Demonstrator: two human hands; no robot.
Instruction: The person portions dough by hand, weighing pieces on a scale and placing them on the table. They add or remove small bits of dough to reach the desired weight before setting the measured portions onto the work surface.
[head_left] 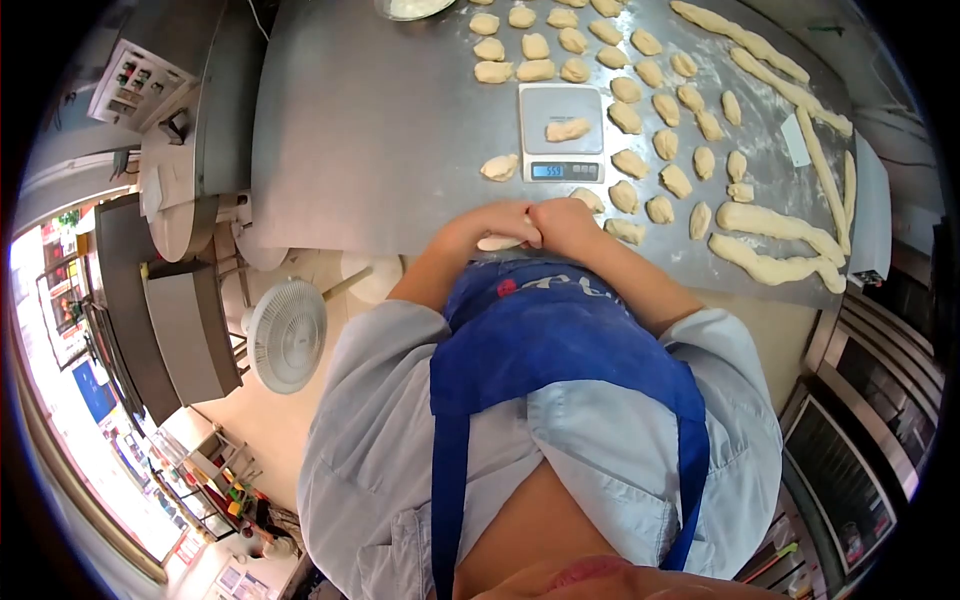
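At the near edge of the metal table (360,150), my left hand (487,224) is closed around a piece of dough (498,243), part of which shows below the fingers. My right hand (566,222) presses against the left, its fingers curled; they seem to grip the same dough, though the contact is mostly hidden. Just beyond the hands stands a digital scale (562,100) with a lump of dough (568,130) on its plate and a lit display. One dough lump (500,168) lies to the left of the scale, and another (587,200) beside my right hand.
Several dough lumps (625,118) lie in rows behind and right of the scale. Long dough strips (780,222) rest at the right, near a pale card (795,140). A bowl (413,8) sits at the far edge. A white fan (287,335) stands left of me.
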